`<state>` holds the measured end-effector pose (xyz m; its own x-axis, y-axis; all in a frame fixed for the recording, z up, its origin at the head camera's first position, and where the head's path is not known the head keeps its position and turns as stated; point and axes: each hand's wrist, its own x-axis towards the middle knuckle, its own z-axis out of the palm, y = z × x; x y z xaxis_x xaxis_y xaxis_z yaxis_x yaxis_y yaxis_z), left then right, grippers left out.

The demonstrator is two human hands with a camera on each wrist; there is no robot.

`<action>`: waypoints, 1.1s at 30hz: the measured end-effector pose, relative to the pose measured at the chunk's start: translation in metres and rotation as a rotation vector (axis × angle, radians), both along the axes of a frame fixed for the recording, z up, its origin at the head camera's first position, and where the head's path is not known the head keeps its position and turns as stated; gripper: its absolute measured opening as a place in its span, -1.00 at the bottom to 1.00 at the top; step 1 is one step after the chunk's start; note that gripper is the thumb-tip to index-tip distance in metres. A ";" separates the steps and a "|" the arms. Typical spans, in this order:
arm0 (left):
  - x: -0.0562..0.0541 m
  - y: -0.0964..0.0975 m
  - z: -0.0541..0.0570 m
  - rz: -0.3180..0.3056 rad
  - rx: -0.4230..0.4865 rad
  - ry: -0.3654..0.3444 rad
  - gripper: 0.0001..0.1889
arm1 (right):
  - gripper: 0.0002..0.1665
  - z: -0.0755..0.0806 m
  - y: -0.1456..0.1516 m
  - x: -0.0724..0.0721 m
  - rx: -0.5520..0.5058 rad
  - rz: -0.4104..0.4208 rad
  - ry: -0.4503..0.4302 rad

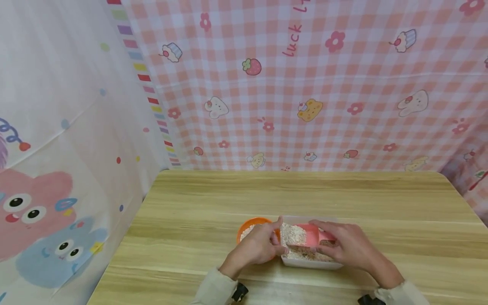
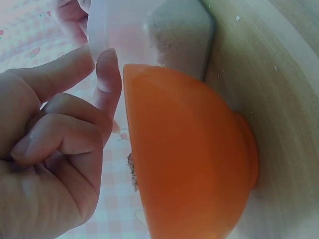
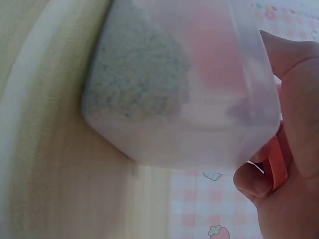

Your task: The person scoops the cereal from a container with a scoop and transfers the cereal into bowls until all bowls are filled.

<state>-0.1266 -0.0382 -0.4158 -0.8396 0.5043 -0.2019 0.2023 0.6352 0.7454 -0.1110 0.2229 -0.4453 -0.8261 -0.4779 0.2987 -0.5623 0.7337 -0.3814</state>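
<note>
In the head view a pink scoop [image 1: 312, 234] lies level over a translucent plastic box [image 1: 310, 263], with pale oat-like flakes [image 1: 294, 234] in its front part. My right hand [image 1: 352, 243] grips the scoop's handle from the right; its pink end [image 3: 277, 162] shows against the palm in the right wrist view. My left hand [image 1: 257, 243] is at the box's left end, thumb and index finger extended to the rim, the other fingers curled in. Whether those fingertips pinch the scoop or the box is hidden. Below this hand stands an orange bowl [image 2: 189, 149] with flakes inside.
Inside the box lie more flakes, pale and brownish [image 1: 305, 253]. Box and bowl stand side by side near the front of the wooden table [image 1: 190, 237]. A checked pink cloth [image 1: 282, 93] hangs behind it, and a pale printed cloth [image 1: 87, 140] hangs at the left.
</note>
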 end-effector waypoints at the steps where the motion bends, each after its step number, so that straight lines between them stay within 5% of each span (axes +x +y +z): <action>1: 0.000 0.000 0.000 0.001 0.000 -0.005 -0.11 | -0.32 -0.001 0.000 0.000 -0.007 -0.005 0.001; 11: 0.000 0.000 0.000 0.013 0.008 -0.014 -0.10 | -0.30 -0.006 -0.002 0.003 -0.057 -0.045 -0.005; 22: 0.002 -0.002 0.000 0.031 -0.009 0.031 -0.15 | -0.28 -0.012 -0.001 0.003 -0.113 -0.029 0.102; 33: 0.000 -0.034 0.005 0.149 0.120 0.213 -0.45 | -0.29 -0.012 -0.001 0.004 -0.114 -0.063 0.062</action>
<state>-0.1270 -0.0720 -0.4105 -0.9233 0.3819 0.0405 0.2732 0.5791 0.7681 -0.1070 0.2217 -0.4571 -0.8314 -0.3860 0.3997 -0.5419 0.7223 -0.4297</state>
